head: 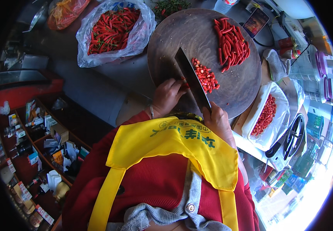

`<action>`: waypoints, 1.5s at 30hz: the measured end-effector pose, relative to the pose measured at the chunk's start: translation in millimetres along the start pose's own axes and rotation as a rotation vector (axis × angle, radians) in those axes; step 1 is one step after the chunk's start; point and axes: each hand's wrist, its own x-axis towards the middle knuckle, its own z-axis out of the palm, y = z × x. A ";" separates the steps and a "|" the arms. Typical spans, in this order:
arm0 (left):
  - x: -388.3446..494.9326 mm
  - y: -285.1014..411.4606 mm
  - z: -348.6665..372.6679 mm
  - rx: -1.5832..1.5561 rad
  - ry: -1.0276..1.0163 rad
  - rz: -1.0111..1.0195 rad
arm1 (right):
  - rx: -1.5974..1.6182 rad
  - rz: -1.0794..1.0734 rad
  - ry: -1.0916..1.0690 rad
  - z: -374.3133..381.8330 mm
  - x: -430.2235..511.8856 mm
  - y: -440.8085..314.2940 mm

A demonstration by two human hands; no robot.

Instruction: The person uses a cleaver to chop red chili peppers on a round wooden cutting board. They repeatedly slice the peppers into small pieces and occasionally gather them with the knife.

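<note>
On a round wooden chopping board (181, 31), my right hand (217, 117) grips the handle of a cleaver (192, 78), its dark blade slanting up and left. Just left of the blade, my left hand (168, 93) holds red chili peppers (185, 86) with bent fingers; how many is hidden. Chopped red chili (206, 77) lies in a small heap against the blade's right side. Whole stemless red chilies (232, 44) are piled at the board's upper right.
A plastic bag (81, 52) of stemmed red chilies stands left of the board. At the right, a lined container (283, 115) holds chopped chili. A phone (256, 22), a grey cloth (276, 65) and lidded jars (287, 47) are beyond the board. Greens (169, 7) lie behind it.
</note>
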 end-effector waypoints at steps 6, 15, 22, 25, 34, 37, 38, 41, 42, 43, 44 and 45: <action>3.6 -0.9 1.1 -0.017 -0.066 -0.016 | -0.026 0.018 -0.041 -0.8 5.3 -3.2; 8.0 -0.8 8.8 -0.022 -0.063 0.027 | 0.019 0.043 0.015 8.1 16.2 -2.0; 10.3 -1.3 18.5 -0.063 -0.027 0.010 | 0.085 0.066 0.093 4.7 4.6 -4.7; 10.7 -2.8 17.2 -0.050 -0.009 0.028 | 0.078 0.060 0.040 -2.2 0.5 -13.7; 11.5 0.5 16.1 -0.091 -0.075 0.008 | -0.021 -0.001 0.029 6.2 23.8 -10.0; 8.9 -3.0 18.3 -0.063 -0.064 0.033 | -0.055 -0.005 0.051 14.3 36.5 -15.8; 9.8 -4.1 18.7 -0.076 -0.049 0.035 | -0.051 -0.001 0.053 14.0 36.5 -16.2; 10.5 -1.3 18.1 -0.088 -0.034 0.025 | 0.005 0.004 0.094 13.7 36.2 -5.2; 11.0 1.0 15.8 -0.068 -0.047 0.006 | 0.033 0.003 0.109 13.7 36.5 -1.8; 11.2 2.4 14.4 -0.049 -0.059 -0.013 | 0.038 0.018 0.119 12.9 34.9 -2.1; 11.5 2.6 14.0 -0.044 -0.064 -0.005 | 0.042 0.034 0.129 11.2 32.5 -3.9; 11.2 1.9 14.2 -0.037 -0.068 -0.002 | 0.046 0.048 0.134 10.3 30.3 -5.4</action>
